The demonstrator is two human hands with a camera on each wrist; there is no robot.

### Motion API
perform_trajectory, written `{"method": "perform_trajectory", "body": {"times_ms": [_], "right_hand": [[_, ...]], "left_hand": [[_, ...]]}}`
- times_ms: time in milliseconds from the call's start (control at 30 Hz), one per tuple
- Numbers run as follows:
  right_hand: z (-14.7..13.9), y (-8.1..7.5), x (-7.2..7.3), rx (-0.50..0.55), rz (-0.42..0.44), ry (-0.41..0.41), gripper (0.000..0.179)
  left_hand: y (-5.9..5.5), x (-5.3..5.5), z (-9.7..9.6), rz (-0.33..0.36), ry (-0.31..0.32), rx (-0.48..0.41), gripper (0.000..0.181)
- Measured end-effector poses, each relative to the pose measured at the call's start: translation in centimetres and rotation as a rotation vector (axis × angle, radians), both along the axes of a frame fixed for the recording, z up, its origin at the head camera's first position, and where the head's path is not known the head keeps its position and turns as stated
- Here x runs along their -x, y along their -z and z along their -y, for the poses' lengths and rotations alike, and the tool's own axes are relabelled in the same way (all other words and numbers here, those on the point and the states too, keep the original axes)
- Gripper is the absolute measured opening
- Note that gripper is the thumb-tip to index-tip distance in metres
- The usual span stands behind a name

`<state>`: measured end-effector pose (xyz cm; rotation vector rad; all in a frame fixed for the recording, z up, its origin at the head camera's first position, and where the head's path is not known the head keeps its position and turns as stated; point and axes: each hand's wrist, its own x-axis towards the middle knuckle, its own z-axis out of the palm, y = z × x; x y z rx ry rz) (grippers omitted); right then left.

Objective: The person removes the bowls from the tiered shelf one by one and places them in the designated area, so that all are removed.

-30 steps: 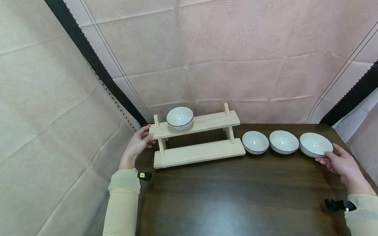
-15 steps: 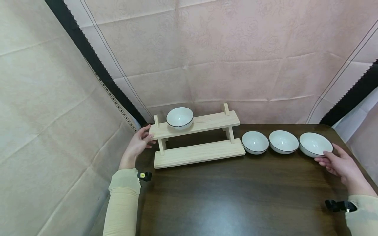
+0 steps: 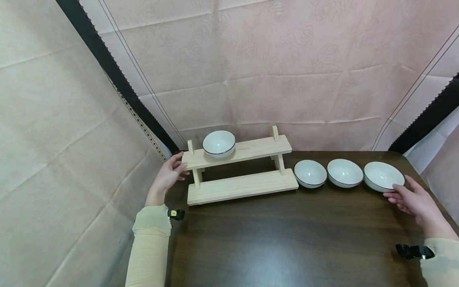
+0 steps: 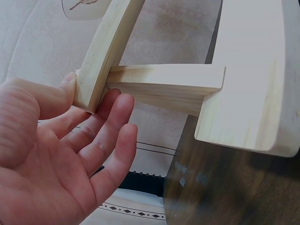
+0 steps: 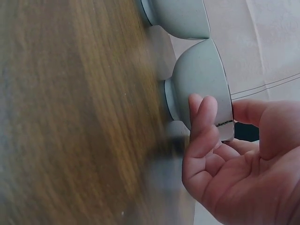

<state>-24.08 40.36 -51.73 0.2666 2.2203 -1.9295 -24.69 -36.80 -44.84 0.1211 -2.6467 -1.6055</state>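
My left hand (image 3: pixel 168 175) pinches the left end of the upper board of a two-tier wooden shelf (image 3: pixel 244 187). In the left wrist view the thumb lies on top of the board (image 4: pixel 101 61) and the fingers are under it. One white bowl (image 3: pixel 218 143) with a dark rim stands on the upper tier, towards the left. At the right, my right hand (image 3: pixel 416 201) grips the rim of the rightmost white bowl (image 3: pixel 383 175). The right wrist view shows the thumb at the rim and curled fingers against the outer wall of that bowl (image 5: pixel 201 84).
Two more white bowls, a middle one (image 3: pixel 345 173) and a left one (image 3: pixel 310 173), stand in a row between the shelf and the held bowl. All rest on a dark wooden table (image 3: pixel 287 235). A pale cloth wall (image 3: pixel 287 79) rises close behind the shelf.
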Motion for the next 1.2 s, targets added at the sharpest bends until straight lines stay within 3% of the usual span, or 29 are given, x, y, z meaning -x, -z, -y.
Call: {"method": "perform_trajectory", "body": {"times_ms": [133, 433, 600, 767, 833, 900, 1067, 1200], "right_hand": [[-0.1, 0.0, 0.0, 0.013, -0.002, -0.007, 0.089], [-0.5, 0.1, 0.4, -0.123, -0.018, 0.02, 0.088], [-0.4, -0.4, 0.2, -0.204, -0.019, 0.166, 0.081], [1.0, -1.7, 0.0, -0.195, -0.072, 0.398, 0.07], [1.9, -2.3, 0.0, -0.149, -0.114, 0.48, 0.065], [3.0, -2.9, 0.1, -0.026, -0.169, 0.526, 0.056], [6.1, -3.9, 0.6, 0.308, -0.304, 0.53, 0.027], [9.0, -4.2, 1.1, 0.353, -0.343, 0.515, 0.025]], "left_hand": [[0.0, 0.0, 0.0, -0.001, 0.001, -0.007, 0.064], [-0.1, -0.1, 0.0, 0.007, 0.001, -0.013, 0.064], [-0.1, 0.0, 0.0, 0.006, 0.003, -0.013, 0.064], [-0.1, 0.0, -0.1, 0.006, 0.009, -0.019, 0.065], [-0.2, 0.0, -0.1, 0.006, 0.011, -0.023, 0.064], [-0.2, 0.1, 0.0, 0.005, 0.015, -0.026, 0.065], [-0.4, 0.1, 0.2, 0.011, -0.003, -0.003, 0.064], [-0.3, 0.1, 0.0, 0.022, -0.004, -0.004, 0.063]]}}
